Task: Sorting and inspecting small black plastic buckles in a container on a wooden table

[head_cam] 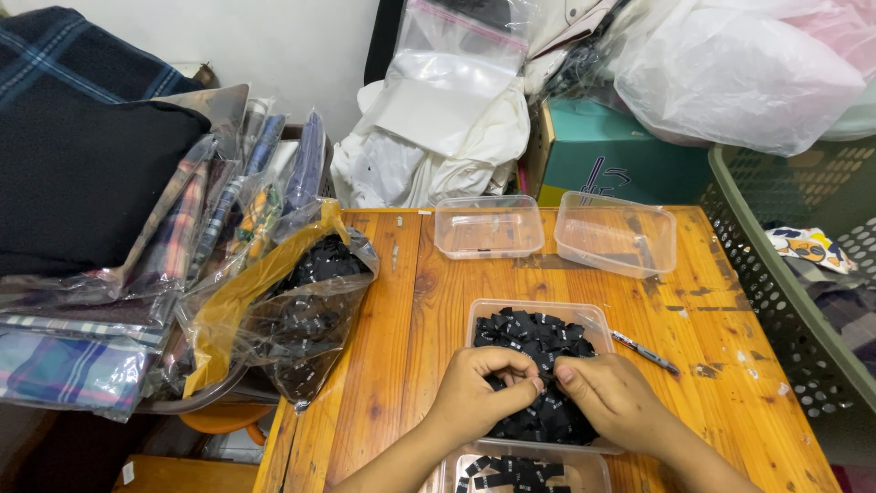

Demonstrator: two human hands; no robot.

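Observation:
A clear plastic tub full of small black fabric labels sits on the wooden table. Over this pile my left hand and my right hand meet, fingertips pinched together on one black label between them. A second clear tub holding a few black labels lies at the near edge, under my wrists.
Two empty clear tubs stand at the table's far side. A pen lies right of the labels. A plastic bag of black labels and bagged fabrics crowd the left. A green mesh basket stands right.

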